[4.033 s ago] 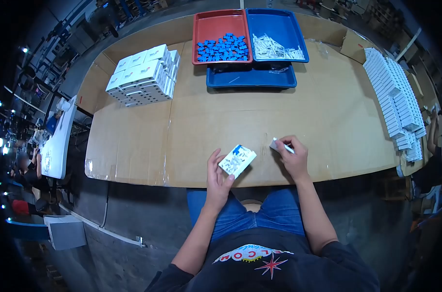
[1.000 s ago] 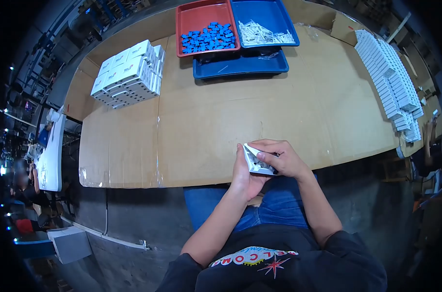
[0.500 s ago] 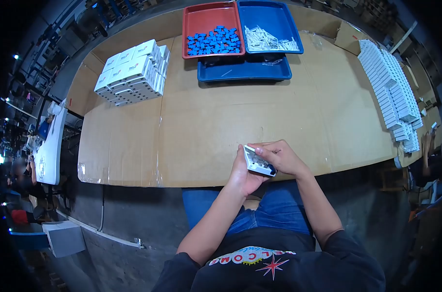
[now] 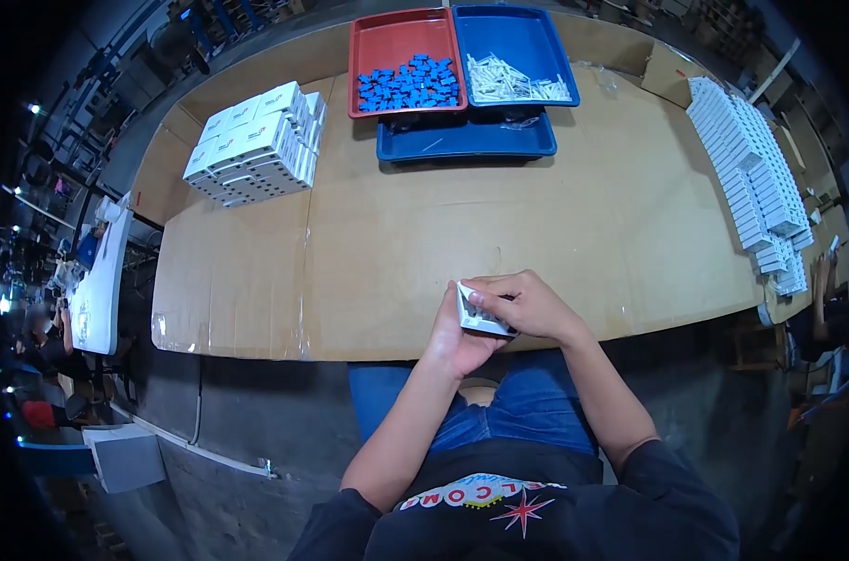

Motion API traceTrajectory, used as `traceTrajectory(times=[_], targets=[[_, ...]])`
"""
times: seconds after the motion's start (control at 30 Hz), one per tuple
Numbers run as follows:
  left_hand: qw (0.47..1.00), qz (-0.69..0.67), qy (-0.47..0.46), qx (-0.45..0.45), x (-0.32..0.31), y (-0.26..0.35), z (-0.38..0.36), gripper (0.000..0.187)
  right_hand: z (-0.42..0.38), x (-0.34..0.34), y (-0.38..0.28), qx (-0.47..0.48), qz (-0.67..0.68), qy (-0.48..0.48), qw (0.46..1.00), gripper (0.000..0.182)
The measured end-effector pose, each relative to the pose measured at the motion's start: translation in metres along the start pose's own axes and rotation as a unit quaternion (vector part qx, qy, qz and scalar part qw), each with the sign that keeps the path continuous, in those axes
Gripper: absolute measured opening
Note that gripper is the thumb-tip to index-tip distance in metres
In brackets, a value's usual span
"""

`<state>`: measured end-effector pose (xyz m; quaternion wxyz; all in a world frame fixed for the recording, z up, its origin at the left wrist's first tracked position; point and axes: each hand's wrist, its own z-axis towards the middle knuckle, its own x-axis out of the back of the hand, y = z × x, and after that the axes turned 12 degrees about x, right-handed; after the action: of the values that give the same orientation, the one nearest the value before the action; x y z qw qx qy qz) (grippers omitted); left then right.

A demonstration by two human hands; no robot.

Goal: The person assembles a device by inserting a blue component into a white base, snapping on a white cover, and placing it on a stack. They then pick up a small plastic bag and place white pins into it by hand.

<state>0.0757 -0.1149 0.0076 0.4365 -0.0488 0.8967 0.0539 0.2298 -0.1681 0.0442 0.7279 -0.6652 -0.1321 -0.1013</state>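
Note:
Near the front edge of the table, my left hand (image 4: 450,343) is closed around a small white open-faced plastic case (image 4: 482,324), supporting it from its left side and below. My right hand (image 4: 535,307) grips the same case from the right, its thumb pressed into the open face and its fingers bent over the far edge. Whatever lies inside the case is largely covered by the thumb and fingers.
Beyond my hands stand a red tray (image 4: 357,70) of blue plastic parts (image 4: 410,86) and a blue tray (image 4: 566,58) of white pieces (image 4: 508,79), above another blue tray (image 4: 466,145). Stacked white boxes (image 4: 251,140) are left; rows of white cases (image 4: 747,168) line the right.
Both hands have shifted slightly left with the case. My right fingers and thumb now cover more of its open face, hiding the dark piece seen at its lower right corner before.

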Motion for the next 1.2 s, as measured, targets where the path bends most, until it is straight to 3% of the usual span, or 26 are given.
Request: traceTrajectory(times=[0.1, 0.2, 0.37, 0.43, 0.53, 0.63, 0.7, 0.77, 0.87, 1.2], targets=[[0.999, 0.024, -0.001, -0.030, -0.004, 0.000, -0.009, 0.068, -0.008, -0.007, 0.005, 0.085, -0.008, 0.026, 0.996, 0.043], [0.998, 0.037, 0.010, -0.040, -0.006, 0.000, -0.015, 0.066, -0.018, -0.014, -0.005, 0.162, -0.128, 0.015, 0.978, 0.054], [0.991, 0.066, 0.036, -0.112, -0.019, -0.008, -0.022, 0.073, -0.024, -0.014, -0.004, 0.189, -0.142, -0.003, 0.972, 0.060], [0.990, 0.080, 0.000, -0.119, -0.023, -0.009, -0.029, 0.068, -0.024, -0.014, -0.016, 0.179, -0.162, -0.009, 0.970, 0.060], [0.978, 0.151, -0.026, -0.139, -0.007, -0.011, -0.025, 0.060, -0.024, -0.005, -0.005, 0.228, -0.084, -0.015, 0.970, 0.058], [0.962, 0.223, -0.041, -0.155, -0.010, -0.010, -0.038, 0.057, -0.031, -0.004, -0.008, 0.180, 0.093, 0.106, 0.974, 0.052], [0.950, 0.254, -0.082, -0.159, -0.024, -0.007, -0.056, 0.060, -0.032, -0.007, -0.012, 0.149, 0.170, 0.179, 0.958, 0.048], [0.925, 0.326, -0.058, -0.186, -0.023, -0.005, -0.062, 0.058, -0.032, -0.016, -0.019, 0.124, 0.251, 0.254, 0.926, 0.038], [0.890, 0.410, -0.049, -0.196, -0.019, -0.004, -0.072, 0.056, -0.051, -0.010, 0.001, 0.003, 0.262, 0.189, 0.946, 0.031], [0.856, 0.461, -0.084, -0.218, -0.022, -0.006, -0.071, 0.055, -0.059, -0.010, 0.002, 0.060, 0.266, 0.202, 0.941, 0.027]])
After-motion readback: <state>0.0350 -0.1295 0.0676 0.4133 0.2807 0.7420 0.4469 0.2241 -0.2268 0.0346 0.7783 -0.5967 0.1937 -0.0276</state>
